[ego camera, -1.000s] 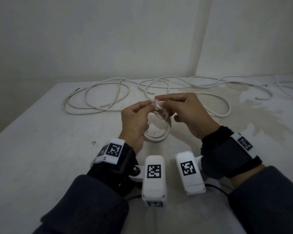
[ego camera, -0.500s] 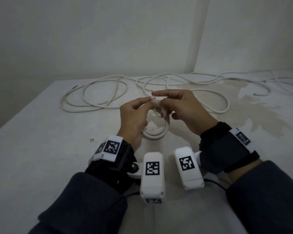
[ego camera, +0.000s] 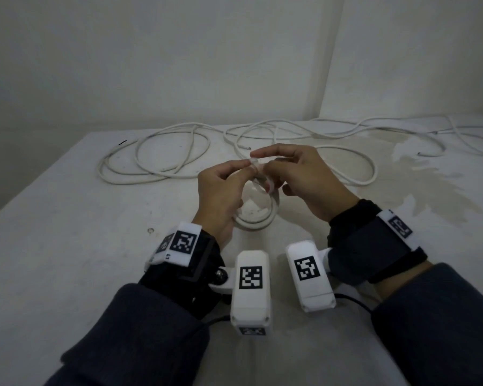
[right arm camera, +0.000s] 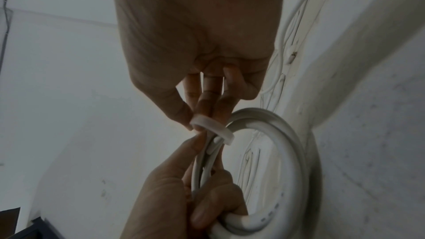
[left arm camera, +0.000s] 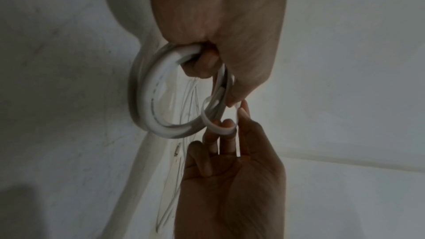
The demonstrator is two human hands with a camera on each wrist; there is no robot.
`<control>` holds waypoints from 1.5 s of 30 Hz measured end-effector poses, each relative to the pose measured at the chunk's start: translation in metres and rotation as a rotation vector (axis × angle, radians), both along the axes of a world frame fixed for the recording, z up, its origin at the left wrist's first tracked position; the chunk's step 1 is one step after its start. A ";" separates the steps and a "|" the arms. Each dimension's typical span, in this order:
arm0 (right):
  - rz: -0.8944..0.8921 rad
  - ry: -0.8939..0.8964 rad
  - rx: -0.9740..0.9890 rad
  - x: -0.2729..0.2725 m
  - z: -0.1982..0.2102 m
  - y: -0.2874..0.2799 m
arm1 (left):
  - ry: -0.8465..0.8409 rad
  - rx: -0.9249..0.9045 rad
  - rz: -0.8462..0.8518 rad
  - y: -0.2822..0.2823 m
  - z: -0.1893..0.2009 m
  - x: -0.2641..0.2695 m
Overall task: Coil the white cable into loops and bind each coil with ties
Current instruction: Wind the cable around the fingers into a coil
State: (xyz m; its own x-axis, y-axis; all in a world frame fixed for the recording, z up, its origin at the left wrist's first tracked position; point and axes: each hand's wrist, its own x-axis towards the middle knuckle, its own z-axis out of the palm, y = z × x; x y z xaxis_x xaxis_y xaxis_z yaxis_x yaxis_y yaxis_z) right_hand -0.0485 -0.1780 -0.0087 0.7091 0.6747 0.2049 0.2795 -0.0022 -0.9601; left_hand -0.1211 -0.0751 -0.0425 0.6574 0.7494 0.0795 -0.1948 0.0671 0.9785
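Observation:
A small coil of white cable [ego camera: 258, 221] stands on edge on the table between my hands; it also shows as the coil [left arm camera: 151, 101] and the coil [right arm camera: 282, 166] in the wrist views. My left hand [ego camera: 221, 190] grips the coil's upper strands with curled fingers. A flat white tie [left arm camera: 218, 126] loops round those strands, seen too as the tie [right arm camera: 212, 128]. My right hand [ego camera: 304, 176] pinches the tie between thumb and fingers, right above the left fingertips.
Long loose runs of white cable [ego camera: 156, 162] sprawl over the far half of the table [ego camera: 67, 260] and trail off to the right [ego camera: 402, 129]. Walls meet in a corner behind. A stained patch marks the table at the right.
Both hands stayed together over the coil and shifted only slightly; the right fingers have worked the tie a little round the strands. The coil has not moved.

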 end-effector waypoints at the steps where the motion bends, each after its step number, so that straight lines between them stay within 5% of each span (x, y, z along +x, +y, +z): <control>1: 0.001 -0.006 0.008 0.000 0.000 0.000 | -0.001 0.007 0.001 0.000 0.000 0.000; 17: -0.105 -0.024 0.099 0.003 -0.003 0.002 | 0.000 0.216 -0.042 0.001 -0.001 0.002; 27: 0.053 0.002 -0.020 0.004 0.003 -0.009 | 0.047 0.028 -0.054 0.001 0.001 0.000; 45: 0.071 0.065 -0.001 0.010 -0.001 -0.009 | 0.030 -0.004 -0.141 -0.001 0.003 -0.003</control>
State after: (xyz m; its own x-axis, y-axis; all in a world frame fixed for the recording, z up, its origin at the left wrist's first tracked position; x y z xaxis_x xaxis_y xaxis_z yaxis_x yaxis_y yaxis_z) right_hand -0.0384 -0.1869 -0.0094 0.6715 0.7237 0.1589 0.2157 0.0142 -0.9764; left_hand -0.1240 -0.0761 -0.0397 0.7582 0.6496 0.0558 -0.1543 0.0956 0.9834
